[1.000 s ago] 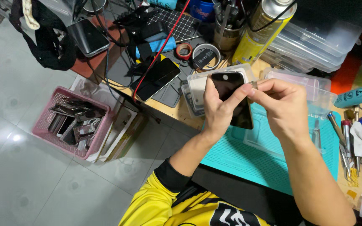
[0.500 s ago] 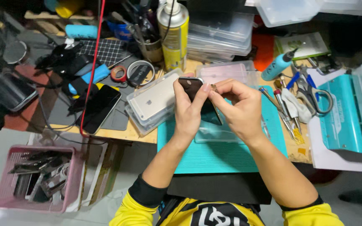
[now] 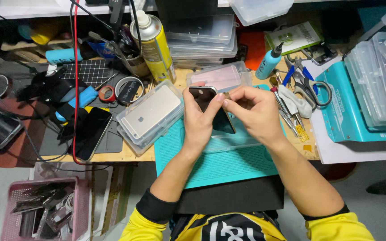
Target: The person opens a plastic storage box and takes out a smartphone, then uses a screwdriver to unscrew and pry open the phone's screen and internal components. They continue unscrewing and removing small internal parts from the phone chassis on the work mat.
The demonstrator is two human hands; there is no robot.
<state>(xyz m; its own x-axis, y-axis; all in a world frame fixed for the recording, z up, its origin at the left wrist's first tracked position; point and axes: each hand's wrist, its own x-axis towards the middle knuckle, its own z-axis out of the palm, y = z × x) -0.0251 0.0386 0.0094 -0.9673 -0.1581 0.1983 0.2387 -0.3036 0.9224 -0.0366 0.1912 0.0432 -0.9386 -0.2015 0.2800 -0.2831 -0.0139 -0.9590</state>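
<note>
Left hand (image 3: 198, 122), right hand (image 3: 254, 114), pinching glossy black slab phone (image 3: 211, 109), over teal mat (image 3: 211, 167)

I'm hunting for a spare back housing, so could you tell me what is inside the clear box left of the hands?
A silver phone back lies inside the clear box; anything beneath it is covered.

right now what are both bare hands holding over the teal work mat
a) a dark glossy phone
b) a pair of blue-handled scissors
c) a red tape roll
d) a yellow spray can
a, the left hand and right hand pinch a dark glossy phone between them above the teal work mat; the yellow spray can stands untouched further back on the bench.
</note>
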